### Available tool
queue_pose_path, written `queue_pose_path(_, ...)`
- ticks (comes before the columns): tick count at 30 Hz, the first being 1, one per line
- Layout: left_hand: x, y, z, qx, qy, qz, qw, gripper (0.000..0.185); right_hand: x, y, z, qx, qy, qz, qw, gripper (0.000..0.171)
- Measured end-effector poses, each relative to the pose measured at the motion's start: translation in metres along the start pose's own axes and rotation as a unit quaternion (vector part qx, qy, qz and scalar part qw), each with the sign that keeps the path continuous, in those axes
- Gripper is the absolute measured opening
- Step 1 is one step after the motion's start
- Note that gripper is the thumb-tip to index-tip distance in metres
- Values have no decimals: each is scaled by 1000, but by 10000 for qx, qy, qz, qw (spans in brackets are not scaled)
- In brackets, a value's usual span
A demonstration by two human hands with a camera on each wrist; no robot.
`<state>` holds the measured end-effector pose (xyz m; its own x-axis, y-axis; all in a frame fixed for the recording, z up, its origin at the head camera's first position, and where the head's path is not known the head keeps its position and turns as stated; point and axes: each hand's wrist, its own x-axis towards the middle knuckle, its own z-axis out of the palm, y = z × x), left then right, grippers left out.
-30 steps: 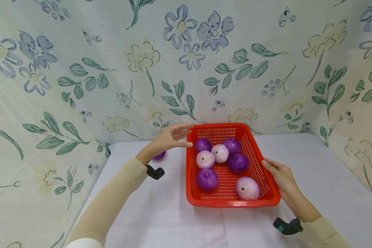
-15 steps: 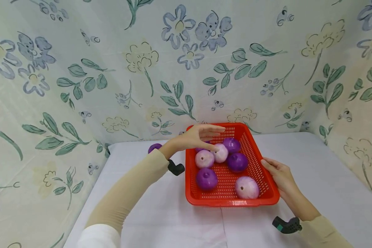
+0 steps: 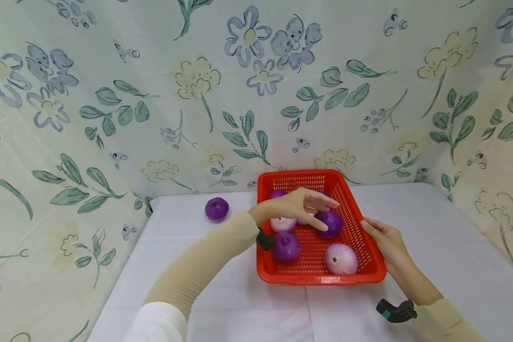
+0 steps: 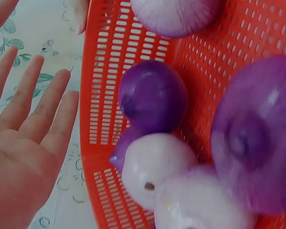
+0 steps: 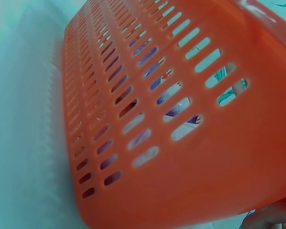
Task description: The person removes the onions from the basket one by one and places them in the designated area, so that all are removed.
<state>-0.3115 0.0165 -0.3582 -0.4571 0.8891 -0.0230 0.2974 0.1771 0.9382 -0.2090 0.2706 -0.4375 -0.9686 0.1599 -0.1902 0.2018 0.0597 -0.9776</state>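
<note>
A red perforated plastic basket point(image 3: 320, 280) stands on the table with several purple and pale onions inside. My left hand point(image 3: 297, 206) hovers over it, fingers extended and holding nothing, close to a dark purple onion point(image 3: 330, 224). The left wrist view shows the palm point(image 4: 19, 167) with fingers apart, and a purple onion point(image 4: 155, 95) beyond the rim. On the basket's right side, my right hand point(image 3: 386, 240) grips the rim. A pale onion point(image 3: 342, 259) lies at the front right, another purple one point(image 3: 286, 247) at the front left. The left hand partly hides the rear onions.
One purple onion point(image 3: 216, 209) lies on the white tablecloth point(image 3: 235, 294), left of the basket. A floral cloth point(image 3: 154, 118) hangs behind the table. In the right wrist view, the slotted basket wall point(image 5: 205, 186) fills most of the picture.
My left hand has moved rightward from the basket's left rim to above the onions, uncovering the onion on the table. The right hand and basket stay in place.
</note>
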Motion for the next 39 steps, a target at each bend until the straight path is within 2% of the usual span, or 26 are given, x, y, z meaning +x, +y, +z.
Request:
queue_pose_path(10, 26, -7, 28, 214, -854, -81, 9961, 60, 0, -1, -2, 88, -128, 7, 9999, 76)
queue_pose_path(14, 33, -13, 34, 348, -1031, -185, 9939, 60, -1, -1, -1, 87, -126, 11, 9999, 75)
queue_pose_path(29, 47, -38, 48, 469, -1340, -509, 9886, 57, -2, 0, 0, 92, -36, 7, 10000, 73)
queue_pose_path(39, 46, -40, 50, 776, -1580, -737, 9816, 57, -3, 0, 2, -42, 96, 39, 9999, 73)
